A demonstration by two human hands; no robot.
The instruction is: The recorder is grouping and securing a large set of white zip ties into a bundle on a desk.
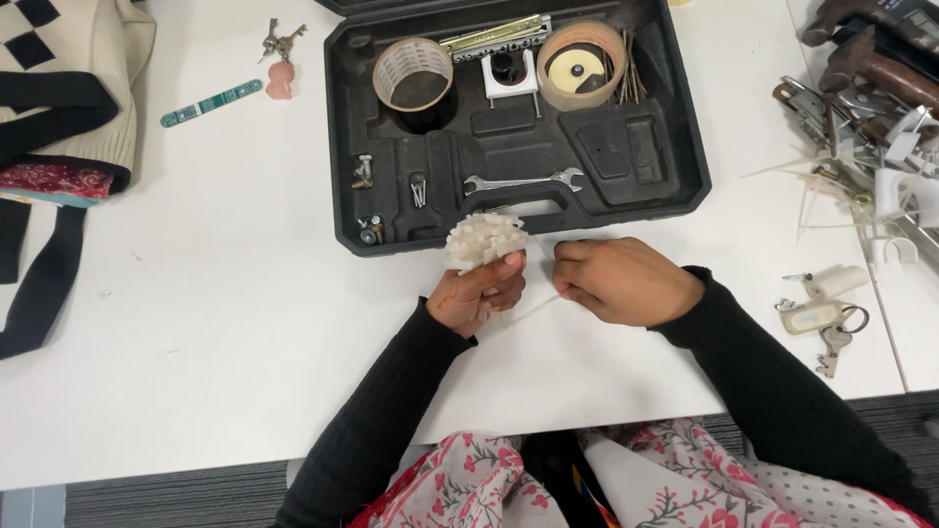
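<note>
My left hand (479,291) grips a bundle of white plastic cable ties (484,241), their square heads bunched upward just in front of the black tool case (685,156). My right hand (621,282) is closed beside it, pinching a single white cable tie (538,305) whose strip runs down-left under the left hand. Both hands rest over the white table (245,342), close together, with black sleeves to the wrists.
The open case holds two tape rolls (413,71), a wrench (523,181), nails and small fittings. Loose cable ties, hammers and clips (871,127) lie at right, keys with a white fob (822,323) near the right edge. A bag (59,108) lies at left, keys (279,59) at the back.
</note>
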